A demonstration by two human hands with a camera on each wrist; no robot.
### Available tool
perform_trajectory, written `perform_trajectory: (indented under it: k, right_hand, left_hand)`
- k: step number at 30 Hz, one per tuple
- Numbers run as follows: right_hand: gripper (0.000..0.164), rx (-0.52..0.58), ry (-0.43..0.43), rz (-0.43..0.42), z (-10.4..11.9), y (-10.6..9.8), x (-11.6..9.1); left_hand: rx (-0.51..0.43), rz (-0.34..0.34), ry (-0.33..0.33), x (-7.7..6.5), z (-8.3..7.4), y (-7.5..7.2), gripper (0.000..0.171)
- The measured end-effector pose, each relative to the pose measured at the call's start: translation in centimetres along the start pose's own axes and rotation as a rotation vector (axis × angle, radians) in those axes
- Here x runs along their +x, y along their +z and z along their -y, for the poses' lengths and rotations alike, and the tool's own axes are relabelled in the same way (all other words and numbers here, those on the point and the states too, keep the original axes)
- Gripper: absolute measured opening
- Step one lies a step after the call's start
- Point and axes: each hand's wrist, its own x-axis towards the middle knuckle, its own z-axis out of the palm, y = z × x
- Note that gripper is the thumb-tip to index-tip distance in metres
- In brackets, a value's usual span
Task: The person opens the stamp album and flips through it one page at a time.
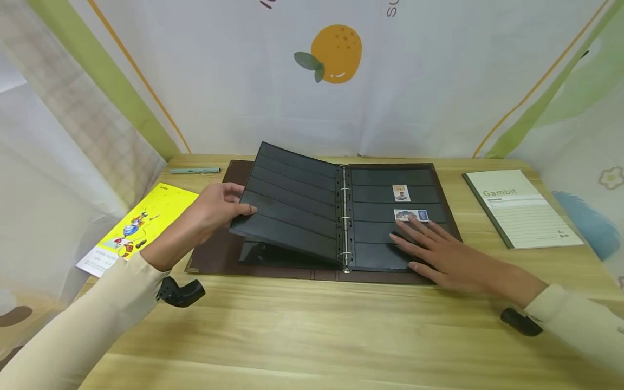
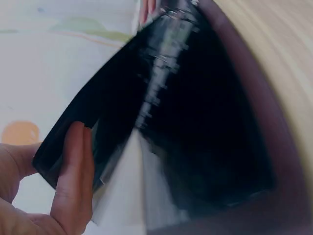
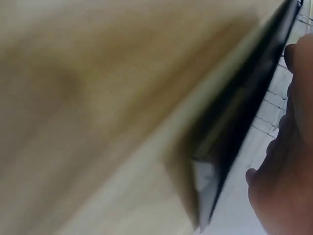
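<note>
A brown ring-bound stamp album (image 1: pixel 214 260) lies spread on the table, its metal rings (image 1: pixel 345 222) along the middle. My left hand (image 1: pixel 212 208) pinches the outer edge of a black album page (image 1: pixel 292 200), thumb on top and fingers beneath. That page is lifted at a slant on the left side; in the left wrist view the fingers (image 2: pixel 73 171) show behind it. On the right-hand page (image 1: pixel 375 254) my right hand (image 1: pixel 439 254) rests with fingers spread. Its fingertips are right at the lower stamp (image 1: pixel 411 215); another stamp (image 1: pixel 402 193) sits one row above.
To the left lie a yellow illustrated card (image 1: pixel 166 206) and a pale green pen (image 1: pixel 195 170). A Gambit notebook (image 1: pixel 524 208) is at the right. Behind the wooden table (image 1: pixel 312 336) hangs a printed white curtain (image 1: pixel 234 81).
</note>
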Motion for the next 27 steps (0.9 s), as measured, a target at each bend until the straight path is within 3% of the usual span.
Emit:
perform_trajectory:
  k: [6, 12, 23, 25, 27]
  right_hand:
    - [0.055, 0.017, 0.019, 0.055, 0.1, 0.2, -0.1]
    - [0.055, 0.042, 0.053, 0.100, 0.2, 0.5, -0.1]
    - [0.055, 0.089, 0.093, 0.111, 0.2, 0.7, -0.4]
    - [0.055, 0.100, 0.099, 0.110, 0.2, 0.6, -0.4]
    - [0.055, 0.111, 0.103, 0.109, 0.1, 0.4, -0.4]
  left_hand:
    - [0.092, 0.043, -0.060, 1.2, 3.4, -0.2, 0.071]
    - [0.224, 0.022, -0.040, 2.1, 5.5, 0.8, 0.069]
    - [0.482, -0.059, 0.057, 2.6, 5.9, 2.2, 0.067]
    - [0.543, -0.096, 0.113, 2.4, 5.7, 2.6, 0.065]
    - [0.643, -0.146, 0.216, 2.2, 5.4, 3.2, 0.064]
